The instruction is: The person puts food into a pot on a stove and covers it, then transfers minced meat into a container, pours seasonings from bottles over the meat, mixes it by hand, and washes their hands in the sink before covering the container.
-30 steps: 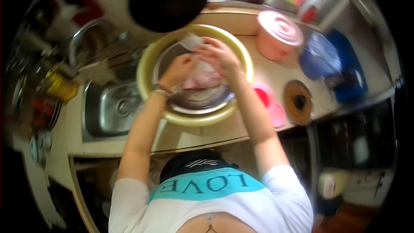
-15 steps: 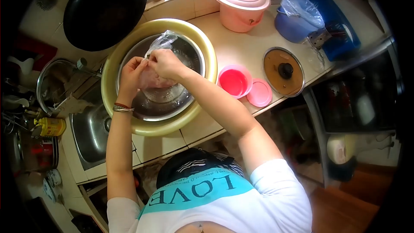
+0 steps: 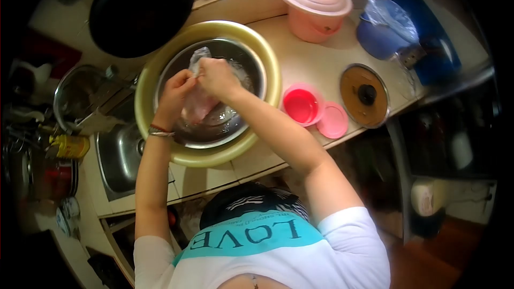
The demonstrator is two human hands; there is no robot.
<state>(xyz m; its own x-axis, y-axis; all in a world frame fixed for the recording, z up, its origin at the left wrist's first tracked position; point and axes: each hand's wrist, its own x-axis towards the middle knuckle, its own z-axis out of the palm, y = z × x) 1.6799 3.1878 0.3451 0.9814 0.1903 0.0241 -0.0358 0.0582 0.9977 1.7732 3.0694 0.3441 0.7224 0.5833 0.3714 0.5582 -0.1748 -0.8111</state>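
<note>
A clear plastic bag [image 3: 200, 109] with something pinkish inside hangs from my fingers over a steel basin [image 3: 251, 61] that stands inside a larger yellow basin [image 3: 271, 59]. My left hand [image 3: 174, 96], with bands at the wrist, pinches the bag's neck. Right beside it, my right hand [image 3: 218, 79] is closed on the same neck, and the bag's loose top sticks up past my fingers. Wet, shiny patches show on the steel around the bag. The fingertips partly hide each other.
Right of the basins are a pink cup [image 3: 301, 106], its pink lid [image 3: 333, 120], a glass pot lid [image 3: 365, 96], a lidded pink bucket [image 3: 313, 13] and a blue bucket [image 3: 381, 37]. A black pan [image 3: 142, 10] hangs at the upper left, above the sink [image 3: 120, 155].
The view has swung, so the basins appear farther left than a second ago. My hands have come together at the bag's neck, and the bag now hangs more narrowly below them.
</note>
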